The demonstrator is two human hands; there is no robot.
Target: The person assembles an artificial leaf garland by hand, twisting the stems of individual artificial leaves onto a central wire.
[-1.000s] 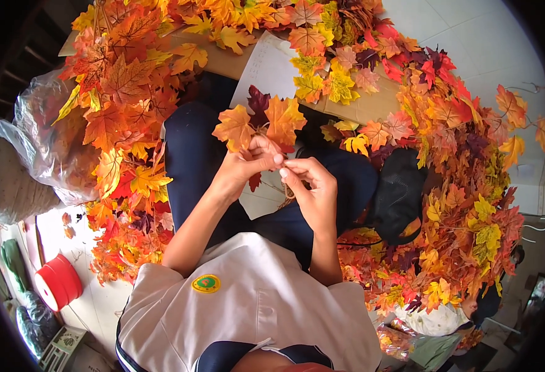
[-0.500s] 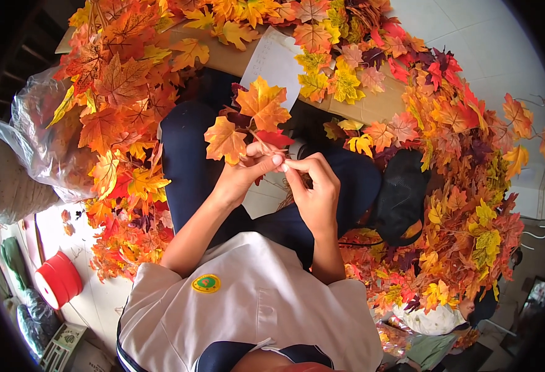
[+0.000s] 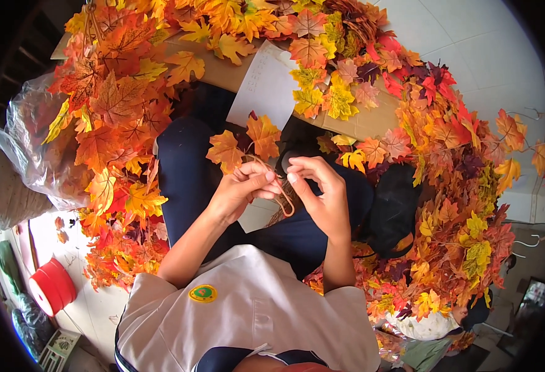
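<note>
Between the thumb and fingers of my left hand is a thin brown vine stem, bent into a loop that hangs toward my right hand. Artificial maple leaves, such as an orange one, stand above that hand and seem to belong to the same garland. A second orange leaf sits close by, with a dark red one partly hidden behind. My right hand is just beside the loop, its thumb and forefinger apart with nothing visible between them. Both hands are over my lap.
Heaped leaf garlands hang at the left, and more garlands pile up at the right. A cardboard box carries a white paper sheet. At left are a clear plastic bag and a red ribbon spool. A black shoe is near my right knee.
My hands, together at the stem before, are now apart. The right hand has opened and drawn slightly right. The stem's loop now shows, and the leaves in my left hand have turned and dropped lower.
</note>
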